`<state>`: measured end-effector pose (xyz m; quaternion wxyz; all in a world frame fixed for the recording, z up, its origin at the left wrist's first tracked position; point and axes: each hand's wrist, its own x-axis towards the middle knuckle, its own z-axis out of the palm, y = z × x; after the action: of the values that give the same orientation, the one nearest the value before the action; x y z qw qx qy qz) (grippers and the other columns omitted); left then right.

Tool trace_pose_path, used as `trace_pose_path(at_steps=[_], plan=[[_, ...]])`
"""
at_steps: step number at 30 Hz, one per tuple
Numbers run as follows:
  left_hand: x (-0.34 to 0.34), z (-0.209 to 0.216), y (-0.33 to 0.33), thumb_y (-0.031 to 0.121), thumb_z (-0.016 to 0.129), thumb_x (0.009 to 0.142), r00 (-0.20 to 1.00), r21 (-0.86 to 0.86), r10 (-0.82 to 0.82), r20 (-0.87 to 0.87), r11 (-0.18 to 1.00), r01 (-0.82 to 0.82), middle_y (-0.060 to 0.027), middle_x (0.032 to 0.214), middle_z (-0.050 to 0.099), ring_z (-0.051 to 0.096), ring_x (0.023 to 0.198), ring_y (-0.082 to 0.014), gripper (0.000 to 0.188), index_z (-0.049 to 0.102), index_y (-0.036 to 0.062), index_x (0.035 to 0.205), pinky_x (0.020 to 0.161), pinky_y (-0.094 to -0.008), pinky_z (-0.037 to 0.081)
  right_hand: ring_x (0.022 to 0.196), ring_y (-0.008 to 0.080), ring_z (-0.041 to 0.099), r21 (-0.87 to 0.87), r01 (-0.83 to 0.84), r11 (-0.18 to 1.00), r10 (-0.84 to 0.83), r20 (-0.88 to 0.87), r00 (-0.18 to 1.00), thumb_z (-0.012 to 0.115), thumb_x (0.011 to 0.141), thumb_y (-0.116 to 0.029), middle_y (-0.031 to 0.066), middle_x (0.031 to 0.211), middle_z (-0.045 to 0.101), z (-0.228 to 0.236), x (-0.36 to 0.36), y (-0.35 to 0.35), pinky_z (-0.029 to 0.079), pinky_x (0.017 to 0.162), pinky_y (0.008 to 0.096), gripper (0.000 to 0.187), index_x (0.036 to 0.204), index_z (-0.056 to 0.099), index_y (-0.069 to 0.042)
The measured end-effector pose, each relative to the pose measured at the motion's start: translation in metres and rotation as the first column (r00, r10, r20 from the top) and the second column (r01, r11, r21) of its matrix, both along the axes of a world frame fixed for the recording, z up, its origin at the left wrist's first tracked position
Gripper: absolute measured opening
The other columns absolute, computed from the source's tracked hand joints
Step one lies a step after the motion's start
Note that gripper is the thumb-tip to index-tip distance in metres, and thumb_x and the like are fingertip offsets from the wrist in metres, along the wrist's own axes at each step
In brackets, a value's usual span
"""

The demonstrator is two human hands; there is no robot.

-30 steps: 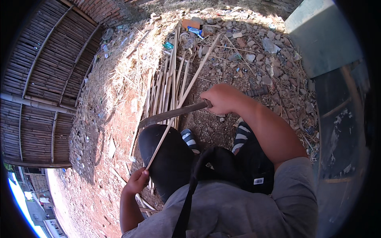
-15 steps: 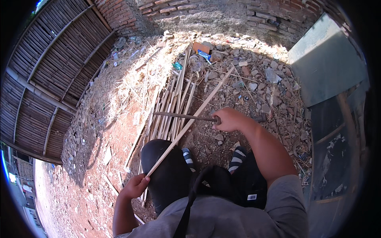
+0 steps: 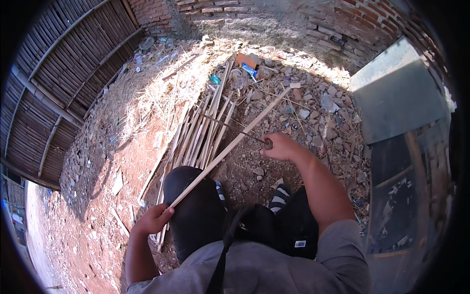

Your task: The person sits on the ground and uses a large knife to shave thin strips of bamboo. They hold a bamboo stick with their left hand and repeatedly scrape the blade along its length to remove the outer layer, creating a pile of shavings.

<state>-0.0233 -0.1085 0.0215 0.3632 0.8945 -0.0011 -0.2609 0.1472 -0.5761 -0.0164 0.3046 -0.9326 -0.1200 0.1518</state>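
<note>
A long pale bamboo strip (image 3: 219, 158) runs slantwise from my left side, over my bent knee, to the rubble ahead. My left hand (image 3: 152, 220) is closed around its near end, thumb on top. In my right hand (image 3: 280, 147) is the handle of a machete (image 3: 255, 138), its long dark blade pointing left. The blade shows thin, nearly edge-on, and crosses the strip past its middle; whether the two touch I cannot tell. Beyond my knee lies a pile of split bamboo strips (image 3: 199, 134) on the ground.
A woven bamboo wall (image 3: 63, 63) rises at the left and a brick wall (image 3: 274, 24) at the back. Grey panels (image 3: 401, 90) lean at the right. Stones and rubble (image 3: 318, 117) cover the ground ahead, with a blue wrapper (image 3: 249, 69) among them.
The machete blade has turned from a broad, nearly level view to a thin, slanted one, its tip now farther away. My left hand still grips the strip. The whole view has shifted slightly.
</note>
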Motion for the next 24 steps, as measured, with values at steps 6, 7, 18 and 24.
trace_pose_path(at_steps=[6,7,18,24], plan=[[0.006,0.007,0.001,0.042,0.055,0.104,0.994,-0.004,0.007,-0.108,1.0,-0.008,-0.0044,0.074,0.06,0.054,0.075,-0.0136,0.043,0.064,0.001,0.092,0.07,-0.0353,0.046,0.091,0.0378,0.069,-0.199,-0.249,0.948,0.247,-0.035,0.968,0.074,0.084,-0.032,0.0191,0.095,0.072,0.024,-0.017,0.043,0.054,0.081,0.0453,0.045,0.116,0.068,-0.002],[0.006,0.005,0.002,0.042,0.055,0.104,0.993,-0.01,0.015,-0.118,1.0,-0.016,-0.0044,0.074,0.06,0.054,0.075,-0.0135,0.044,0.064,0.001,0.092,0.07,-0.0353,0.046,0.092,0.0378,0.069,-0.142,-0.157,0.977,0.153,-0.041,0.987,0.074,0.084,-0.033,0.0191,0.095,0.071,0.018,-0.015,0.038,0.054,0.081,0.0455,0.044,0.115,0.068,-0.003],[0.008,-0.003,0.006,0.044,0.054,0.103,0.994,-0.084,-0.003,-0.111,0.996,-0.006,0.001,0.073,0.057,0.05,0.071,-0.0099,0.044,0.064,0.0029,0.093,0.065,-0.0314,0.044,0.086,0.0365,0.069,-0.057,-0.202,0.978,0.202,-0.016,0.979,0.077,0.082,-0.034,0.0196,0.086,0.07,0.013,-0.012,0.035,0.052,0.078,0.0456,0.04,0.105,0.068,-0.002],[0.003,0.01,-0.006,0.045,0.052,0.105,0.997,-0.051,0.02,-0.079,0.998,-0.025,0.0025,0.073,0.054,0.049,0.07,-0.0085,0.044,0.063,0.0041,0.094,0.063,-0.0295,0.043,0.086,0.0353,0.07,-0.007,0.02,1.0,-0.02,0.071,0.997,0.078,0.08,-0.032,0.0179,0.086,0.07,0.01,-0.008,0.005,0.052,0.077,0.0453,0.039,0.105,0.068,-0.003]])
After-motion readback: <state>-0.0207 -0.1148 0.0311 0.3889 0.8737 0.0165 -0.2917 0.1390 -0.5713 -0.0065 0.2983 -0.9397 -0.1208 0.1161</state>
